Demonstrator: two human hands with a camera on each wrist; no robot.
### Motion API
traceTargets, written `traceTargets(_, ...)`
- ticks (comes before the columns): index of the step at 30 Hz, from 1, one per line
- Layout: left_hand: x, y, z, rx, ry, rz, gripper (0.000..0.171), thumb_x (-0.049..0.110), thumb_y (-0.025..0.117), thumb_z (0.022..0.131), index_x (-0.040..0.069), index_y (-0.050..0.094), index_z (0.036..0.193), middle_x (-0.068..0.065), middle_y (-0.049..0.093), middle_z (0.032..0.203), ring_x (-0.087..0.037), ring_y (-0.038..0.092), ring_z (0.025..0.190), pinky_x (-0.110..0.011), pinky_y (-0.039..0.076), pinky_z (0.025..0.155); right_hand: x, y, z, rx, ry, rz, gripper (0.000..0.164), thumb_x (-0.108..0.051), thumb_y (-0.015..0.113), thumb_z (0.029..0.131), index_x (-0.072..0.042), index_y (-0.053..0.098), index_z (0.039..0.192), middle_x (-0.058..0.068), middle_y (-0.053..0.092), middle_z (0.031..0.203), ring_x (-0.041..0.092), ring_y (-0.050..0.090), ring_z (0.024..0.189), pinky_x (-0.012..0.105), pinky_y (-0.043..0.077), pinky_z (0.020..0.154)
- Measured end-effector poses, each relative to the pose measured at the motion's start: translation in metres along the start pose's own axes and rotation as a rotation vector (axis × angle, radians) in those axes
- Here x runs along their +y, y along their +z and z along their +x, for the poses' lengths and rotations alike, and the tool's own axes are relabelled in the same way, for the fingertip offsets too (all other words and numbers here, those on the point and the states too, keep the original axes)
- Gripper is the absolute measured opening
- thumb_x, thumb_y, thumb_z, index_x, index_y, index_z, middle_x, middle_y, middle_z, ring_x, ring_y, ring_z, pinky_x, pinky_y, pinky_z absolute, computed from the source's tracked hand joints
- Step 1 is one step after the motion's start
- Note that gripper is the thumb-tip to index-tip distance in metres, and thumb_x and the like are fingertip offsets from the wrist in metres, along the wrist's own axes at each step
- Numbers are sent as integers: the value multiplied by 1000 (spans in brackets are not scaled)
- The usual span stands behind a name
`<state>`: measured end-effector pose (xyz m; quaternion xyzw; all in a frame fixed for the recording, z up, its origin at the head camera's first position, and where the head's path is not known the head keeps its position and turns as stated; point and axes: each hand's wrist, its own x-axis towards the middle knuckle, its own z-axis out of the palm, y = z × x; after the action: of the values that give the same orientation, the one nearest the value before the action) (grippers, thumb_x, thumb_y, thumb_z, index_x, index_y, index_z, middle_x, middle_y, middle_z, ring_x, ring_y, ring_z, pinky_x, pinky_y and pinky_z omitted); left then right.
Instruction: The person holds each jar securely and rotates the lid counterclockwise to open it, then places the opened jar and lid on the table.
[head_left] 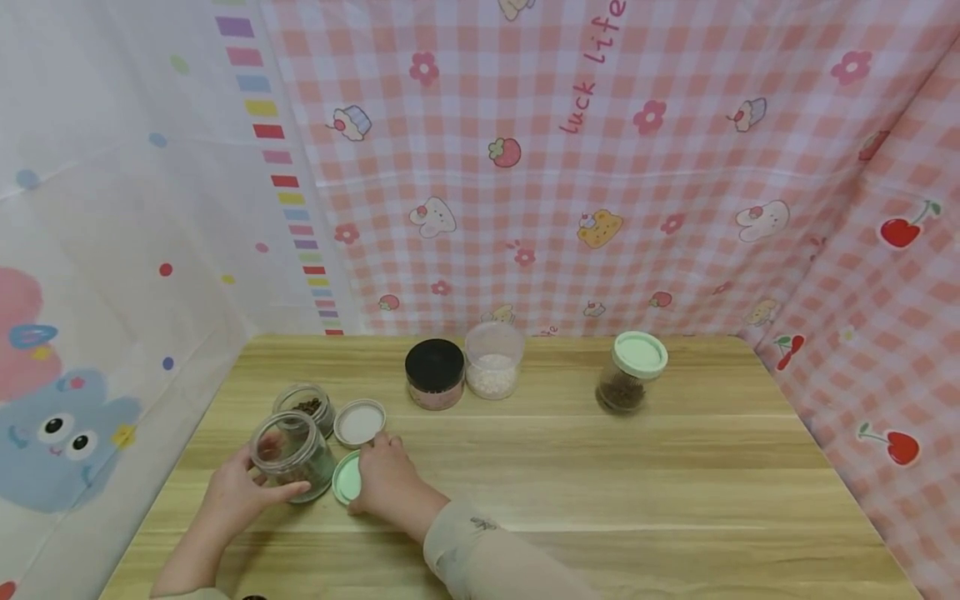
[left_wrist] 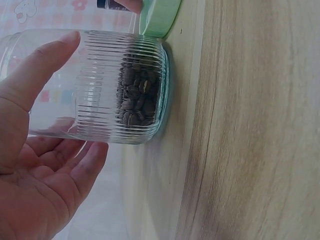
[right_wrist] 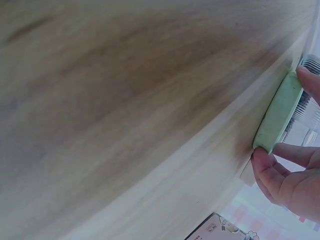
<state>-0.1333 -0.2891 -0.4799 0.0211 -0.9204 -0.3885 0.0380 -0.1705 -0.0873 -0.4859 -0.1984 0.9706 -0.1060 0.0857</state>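
My left hand (head_left: 236, 493) grips a ribbed clear glass jar (head_left: 303, 467), thumb on one side and fingers on the other. Dark coffee beans (left_wrist: 137, 95) lie in the bottom of this jar, which stands uncapped on the table. Just to its right, my right hand (head_left: 392, 482) pinches a pale green lid (right_wrist: 277, 112) by its rim, between thumb and fingers. The lid is close over the wood, beside the jar. Behind the gripped jar stands another uncapped glass jar (head_left: 322, 410) with brown beans. A round lid with a white inner face (head_left: 360, 422) lies beside it.
Toward the back stand a black-lidded jar (head_left: 435, 375) and a clear tub (head_left: 495, 367) holding white grains. Farther right is a green-lidded jar (head_left: 633, 375) with dark contents. Printed cloth (head_left: 540, 192) hangs behind the wooden table (head_left: 600, 500). A dark thing (head_left: 255, 597) barely shows at the bottom edge.
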Motion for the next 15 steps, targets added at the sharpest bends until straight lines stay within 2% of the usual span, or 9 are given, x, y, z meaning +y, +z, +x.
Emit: traceTargets(15,0,3,1,18,28,-19,80,26,86,67,-5,47,130,-29,53,126,-46,52,115,-45,51,89,0,4,3,-14,24,28,77,-49,85,60,-11,58,121,1,50,115,16,45,102,20,46,85)
